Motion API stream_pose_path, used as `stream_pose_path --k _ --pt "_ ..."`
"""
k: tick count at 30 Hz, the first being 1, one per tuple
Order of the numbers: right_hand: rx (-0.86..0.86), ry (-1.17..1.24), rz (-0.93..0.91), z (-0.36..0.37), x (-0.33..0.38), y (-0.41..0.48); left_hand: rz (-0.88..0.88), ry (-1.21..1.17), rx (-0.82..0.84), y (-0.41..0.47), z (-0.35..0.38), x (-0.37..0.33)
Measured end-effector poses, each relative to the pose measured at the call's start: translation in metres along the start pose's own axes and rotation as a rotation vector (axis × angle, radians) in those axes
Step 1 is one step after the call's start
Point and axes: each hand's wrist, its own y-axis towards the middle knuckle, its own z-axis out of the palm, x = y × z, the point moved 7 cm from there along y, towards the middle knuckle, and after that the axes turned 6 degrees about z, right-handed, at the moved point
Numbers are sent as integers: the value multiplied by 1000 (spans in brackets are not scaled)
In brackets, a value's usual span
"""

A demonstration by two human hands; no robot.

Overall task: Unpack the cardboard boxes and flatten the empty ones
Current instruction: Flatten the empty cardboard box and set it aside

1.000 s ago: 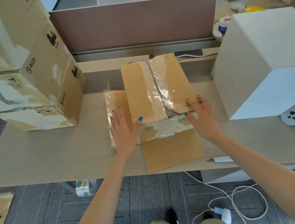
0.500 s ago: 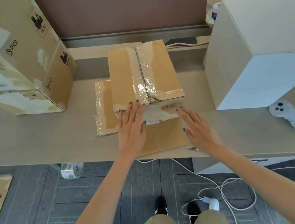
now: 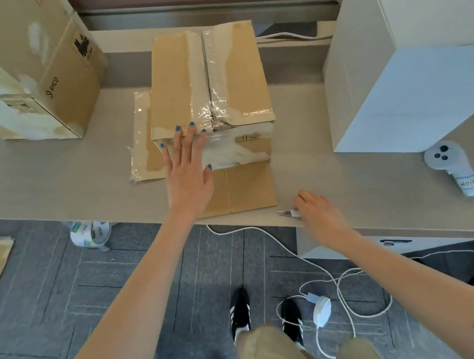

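Taped box (image 3: 207, 84) mid-desk (image 3: 41, 180), seam tape uncut, sitting on flattened cardboard (image 3: 249, 186). Left hand (image 3: 189, 171) lies flat against its near face, fingers straight and spread, bracing, gripping nothing. Right of the box's near corner, right hand (image 3: 318, 215) curls over a small cutter (image 3: 287, 213). Step, as I judge it: opening. Next likely needs a shallow cut along the seam, left fingers kept off that line. White box (image 3: 412, 56) to its right, PICO box (image 3: 54, 69) to its left.
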Motion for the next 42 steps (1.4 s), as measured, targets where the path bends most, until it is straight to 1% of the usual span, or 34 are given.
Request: stream_pose_path --k 4,7,10,14,20,22,25,29,31,33,36,42 --pt "-31 43 -62 -3 7 2 9 -8 14 -1 -1 1" --pt "-64 157 -110 -16 22 9 17 -26 30 1 -4 0" --pt "-144 267 -147 -39 42 18 9 -45 37 4 -10 2" --pt "-224 400 -160 -73 66 28 56 -40 16 13 -23 9" --pt "-311 469 -162 -115 93 45 95 -62 42 31 -35 27" --pt "-310 479 -152 -124 97 54 88 -79 76 40 -35 37" --pt "-317 464 -135 -135 102 67 72 -87 169 55 -30 53" --pt "-319 471 -128 -142 113 76 151 -95 281 64 -24 66" --pt "-329 476 -123 -142 118 78 191 -97 272 66 -28 68" --pt "-337 487 -115 -141 121 80 243 -50 247 67 -33 68" --pt "-339 505 -102 -139 124 82 325 16 195 68 -36 64" --pt "-374 461 -108 -141 128 81 438 149 76 64 -39 60"
